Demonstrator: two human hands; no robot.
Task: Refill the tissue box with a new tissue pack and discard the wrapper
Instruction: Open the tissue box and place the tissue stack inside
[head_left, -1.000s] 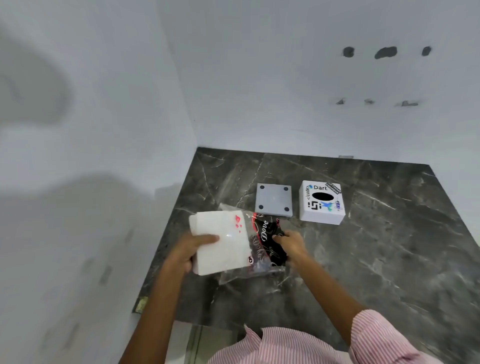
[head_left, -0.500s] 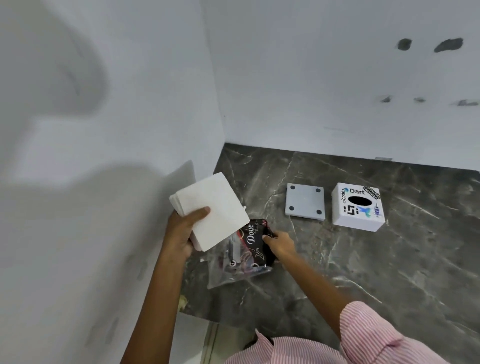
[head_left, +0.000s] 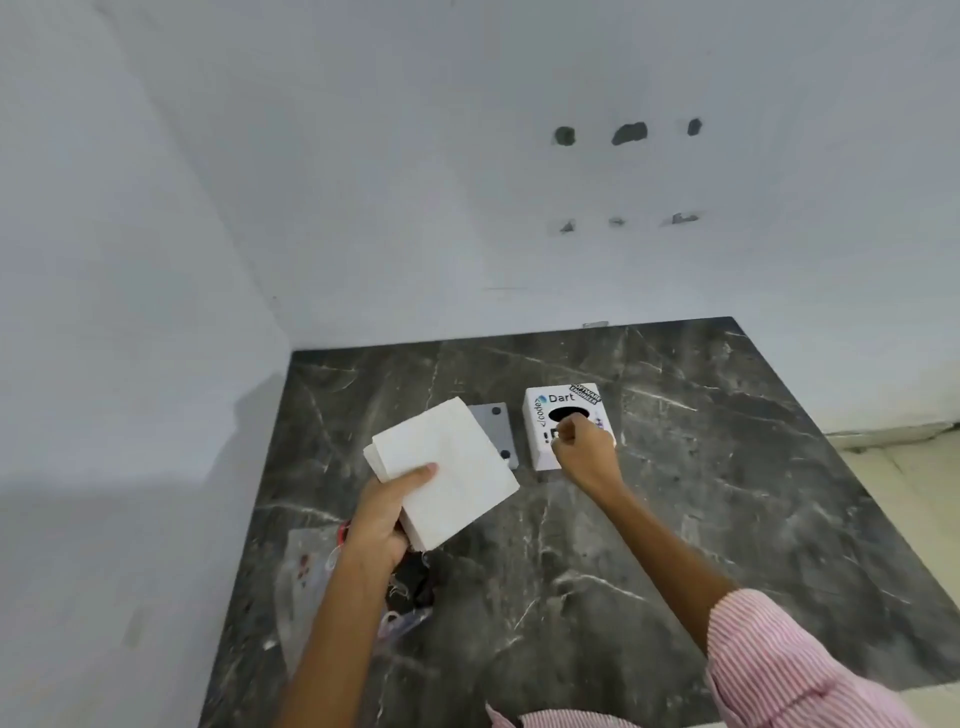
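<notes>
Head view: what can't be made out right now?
- White sticker-covered tissue box: near side hidden by the right hand; contact unclear.
- Grey square base plate: left part behind the white tissue stack.
- Clear plastic wrapper: partly covered by the left hand and forearm; print unreadable.

Counter (head_left: 727, 493) right of tissue box (head_left: 540, 415) is open. Left side crowded: grey lid (head_left: 496, 423), wrapper (head_left: 306, 582), walls close behind and left.
</notes>
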